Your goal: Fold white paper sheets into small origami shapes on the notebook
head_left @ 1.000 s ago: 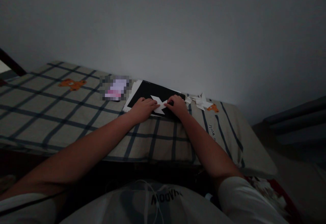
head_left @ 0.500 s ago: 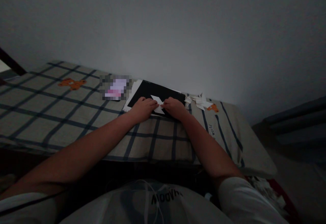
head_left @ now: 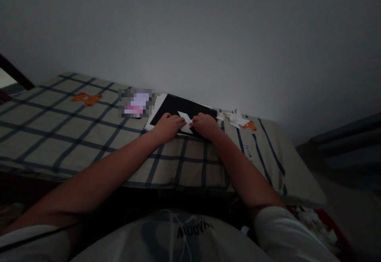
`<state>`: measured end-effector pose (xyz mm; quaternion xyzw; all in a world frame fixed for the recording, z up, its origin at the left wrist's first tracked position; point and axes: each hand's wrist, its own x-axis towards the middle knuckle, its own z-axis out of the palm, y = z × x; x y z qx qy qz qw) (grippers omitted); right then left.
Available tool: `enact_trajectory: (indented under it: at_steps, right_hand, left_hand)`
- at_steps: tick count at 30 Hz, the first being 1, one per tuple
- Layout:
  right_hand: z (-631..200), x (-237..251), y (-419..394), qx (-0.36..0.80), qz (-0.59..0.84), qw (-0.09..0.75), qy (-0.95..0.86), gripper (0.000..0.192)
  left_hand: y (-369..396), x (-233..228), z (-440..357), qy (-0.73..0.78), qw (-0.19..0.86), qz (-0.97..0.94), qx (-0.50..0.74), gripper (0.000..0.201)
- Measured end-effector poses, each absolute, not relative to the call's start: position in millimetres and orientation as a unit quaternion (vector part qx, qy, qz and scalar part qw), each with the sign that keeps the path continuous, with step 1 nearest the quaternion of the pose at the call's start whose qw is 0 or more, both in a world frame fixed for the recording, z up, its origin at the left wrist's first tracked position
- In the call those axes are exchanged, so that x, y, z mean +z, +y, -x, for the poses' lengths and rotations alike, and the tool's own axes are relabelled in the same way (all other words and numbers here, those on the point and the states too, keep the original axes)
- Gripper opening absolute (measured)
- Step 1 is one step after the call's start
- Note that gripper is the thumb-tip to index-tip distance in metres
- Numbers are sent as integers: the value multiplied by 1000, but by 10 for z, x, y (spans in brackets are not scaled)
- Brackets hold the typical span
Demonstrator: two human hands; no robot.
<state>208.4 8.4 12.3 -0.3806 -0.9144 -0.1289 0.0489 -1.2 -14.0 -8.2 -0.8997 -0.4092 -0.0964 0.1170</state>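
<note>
A small white folded paper piece (head_left: 185, 118) lies on a black board (head_left: 174, 105) at the far side of the checked cloth. My left hand (head_left: 167, 126) presses on the paper's left side with its fingers flat. My right hand (head_left: 204, 124) rests on the paper's right side, fingertips meeting the left hand's over it. Most of the paper is hidden under both hands.
Several white folded paper shapes (head_left: 235, 118) lie in a heap just right of the board. The checked cloth (head_left: 74, 127) with orange bear prints covers the surface up to a plain wall. A blurred pink and white item (head_left: 136, 103) sits left of the board.
My right hand has slid left along the paper, so less of the white shape shows. The left hand has hardly moved.
</note>
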Motion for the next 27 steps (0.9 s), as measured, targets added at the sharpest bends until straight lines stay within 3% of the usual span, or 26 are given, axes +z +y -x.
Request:
enact_trajectory:
  at_steps: [10,15,23,27]
  right_hand:
    - [-2218,215,60,-86,383,11,-920,24]
    - [-2211,200,62,-61,371,33,-926,22]
    - [-2237,151,72,-6,371,90,-924,21]
    - [-2245,105,99,1,367,112,-923,20]
  left_hand:
    - [-113,-114,64,-391,101,906,-123,42]
    - [-124,-105,63,-399,70,906,-120,39]
    - [-152,-159,44,-395,29,916,-61,56]
    - [-136,-166,31,-415,9,907,-74,54]
